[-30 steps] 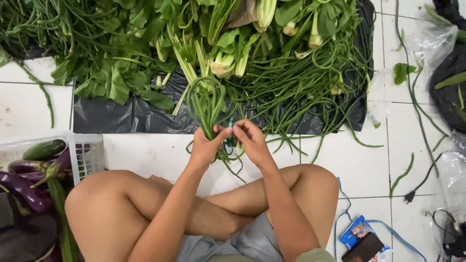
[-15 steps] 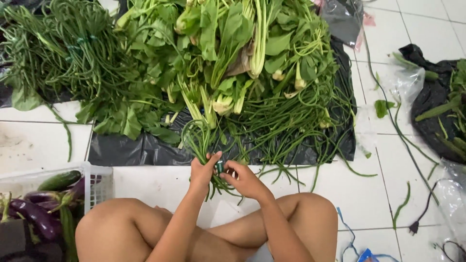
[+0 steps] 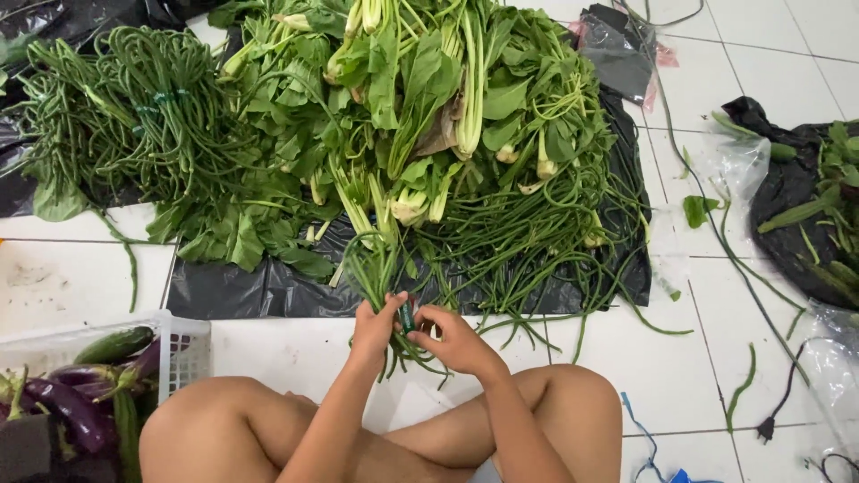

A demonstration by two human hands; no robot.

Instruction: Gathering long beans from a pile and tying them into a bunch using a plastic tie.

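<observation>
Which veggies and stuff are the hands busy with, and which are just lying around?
In hand:
- bean bunch, held by left hand and right hand
- green band around it
- loose beans on black sheet

Lying about:
- leafy greens
- tied beans
- basket with eggplants
- black plug

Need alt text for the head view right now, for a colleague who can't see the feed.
Seated cross-legged on a white tiled floor, a person holds a bundle of long beans with the left hand and right hand pinching a green band around it. Beyond lie leafy greens and more beans on black plastic sheet; a white basket of eggplants sits left.
</observation>
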